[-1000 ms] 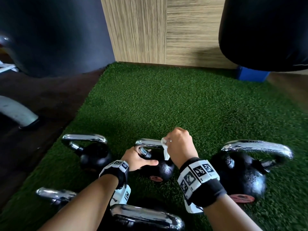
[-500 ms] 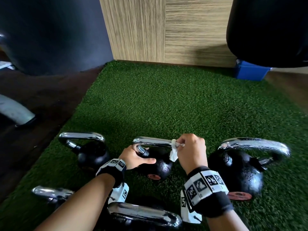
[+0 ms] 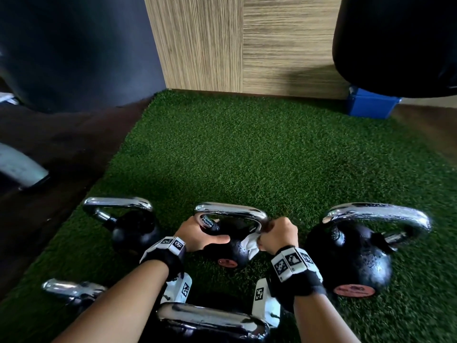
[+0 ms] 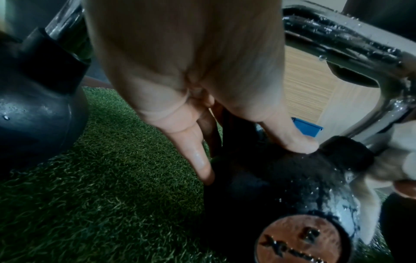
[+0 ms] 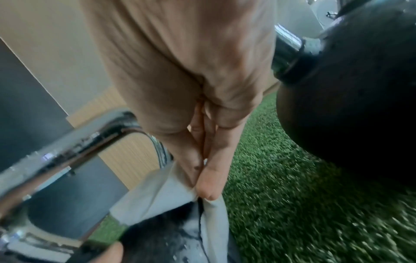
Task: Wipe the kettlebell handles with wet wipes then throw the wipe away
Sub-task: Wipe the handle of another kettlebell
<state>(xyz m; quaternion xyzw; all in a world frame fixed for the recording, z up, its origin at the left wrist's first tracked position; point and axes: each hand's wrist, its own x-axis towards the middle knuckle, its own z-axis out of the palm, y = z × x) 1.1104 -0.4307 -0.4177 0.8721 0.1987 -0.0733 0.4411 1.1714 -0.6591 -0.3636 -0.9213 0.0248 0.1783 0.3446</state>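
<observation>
The wet wipe [image 3: 249, 245] was folded round the right post of the chrome handle [image 3: 230, 210] on the middle kettlebell [image 3: 232, 251], lower centre of the head view; the right hand [image 3: 278, 235] pinched it between thumb and fingers, apparently to rub the post; the left hand [image 3: 200, 235] clasped the ball, thumb across its front, probably to steady it on the turf [image 3: 247, 157].

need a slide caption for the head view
Right hand presses a wet wipe to the chrome handle of the middle kettlebell while the left hand steadies it.

Nearest kettlebell [image 3: 210, 320] cut by bottom edge, head view. Wipe [image 3: 249, 243] partly hidden inside right hand [image 3: 278, 235]. Turf [image 5: 315, 213] blurred, right wrist view.
</observation>
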